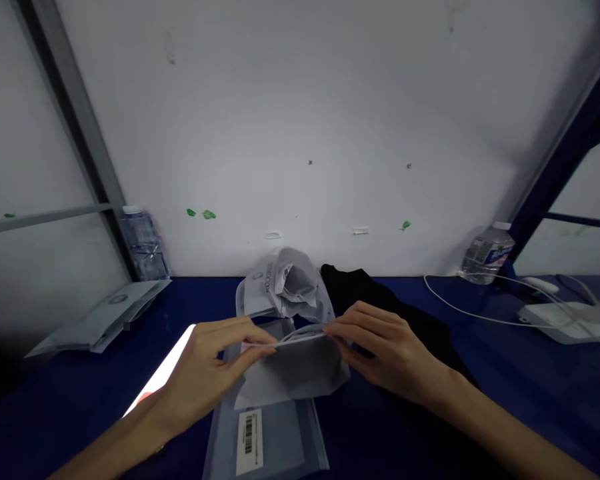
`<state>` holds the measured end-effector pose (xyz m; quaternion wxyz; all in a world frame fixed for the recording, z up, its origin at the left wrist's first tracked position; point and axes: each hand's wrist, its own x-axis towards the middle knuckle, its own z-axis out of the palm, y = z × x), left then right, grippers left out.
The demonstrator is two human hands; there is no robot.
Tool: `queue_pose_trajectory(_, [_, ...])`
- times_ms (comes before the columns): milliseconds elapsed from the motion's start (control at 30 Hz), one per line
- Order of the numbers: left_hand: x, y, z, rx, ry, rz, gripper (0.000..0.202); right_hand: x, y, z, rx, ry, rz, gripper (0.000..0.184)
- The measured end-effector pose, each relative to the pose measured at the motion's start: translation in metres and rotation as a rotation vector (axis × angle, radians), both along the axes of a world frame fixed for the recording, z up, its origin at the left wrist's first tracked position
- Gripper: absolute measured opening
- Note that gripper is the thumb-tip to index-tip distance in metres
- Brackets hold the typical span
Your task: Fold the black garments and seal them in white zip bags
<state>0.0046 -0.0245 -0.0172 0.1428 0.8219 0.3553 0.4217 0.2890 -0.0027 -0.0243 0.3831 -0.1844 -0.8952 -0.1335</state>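
Observation:
A pale grey plastic bag (295,373) hangs between my hands in the middle of the head view. My left hand (213,360) pinches the left end of its top edge between thumb and fingers. At the right end of that edge, my right hand (387,347) pinches the bag the same way. Beneath it on the blue table lies a translucent bag (283,440) with a white barcode label (249,441). Just beyond my hands sit printed, partly crumpled translucent bags (260,290). What the held bag contains cannot be made out.
Black cloth (400,303) lies behind my right hand. A bright lit screen (167,363) is beside my left forearm. Flat grey bags (107,313) lie at left. Bottles stand at the left (143,243) and right (487,253). A white power strip (570,323) with cables is far right.

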Motion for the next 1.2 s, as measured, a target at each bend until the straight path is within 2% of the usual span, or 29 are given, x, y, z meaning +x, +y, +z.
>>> queue_pose_trajectory(200, [0.001,0.001,-0.003,0.000,-0.018,-0.002,0.010,0.004,-0.005,0.008,-0.183,-0.037,-0.013,0.020])
queue_pose_trajectory(400, [0.001,0.001,-0.004,-0.003,-0.028,0.002,0.011,0.001,-0.007,0.011,-0.211,-0.063,-0.072,0.021])
queue_pose_trajectory(600, [0.003,0.001,-0.003,-0.031,-0.037,0.020,0.008,0.002,-0.009,0.011,-0.366,0.042,-0.118,0.011])
queue_pose_trajectory(800, [0.004,0.001,-0.001,-0.042,-0.038,0.033,0.007,0.005,-0.005,0.004,-0.460,0.158,-0.164,0.010])
queue_pose_trajectory(1200, [0.003,0.000,-0.001,-0.023,-0.028,0.008,0.009,-0.002,-0.011,0.004,-0.472,0.177,0.045,0.008])
